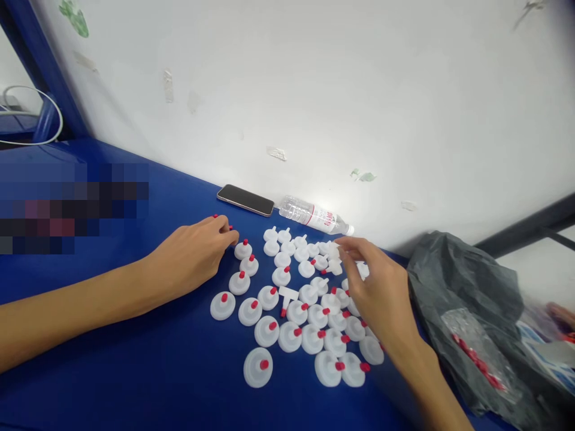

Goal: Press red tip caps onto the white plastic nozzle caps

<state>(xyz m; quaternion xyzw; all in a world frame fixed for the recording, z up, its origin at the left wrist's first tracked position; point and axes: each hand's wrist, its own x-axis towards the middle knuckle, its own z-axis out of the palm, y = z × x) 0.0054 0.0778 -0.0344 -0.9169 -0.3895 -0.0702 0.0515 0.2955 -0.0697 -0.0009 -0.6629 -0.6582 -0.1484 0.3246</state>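
Many round white plastic discs [290,335], each with a short spout, lie on the blue table in a loose cluster. Red caps [264,364] sit on the spouts of most of them, while several at the back show bare spouts. My left hand [193,254] rests left of the cluster with its fingers curled; small red bits show by its fingertips, and what it holds is hidden. At the cluster's back right, my right hand [381,287] has thumb and index finger pinched at a white disc [333,250]. That hand covers some of the discs beneath it.
A phone [246,199] and a plastic bottle [314,215] lying on its side are along the white wall. To the right, a dark plastic bag [462,269] carries a clear bag of red caps [480,362]. Part of another person's hand [561,314] appears at the right edge.
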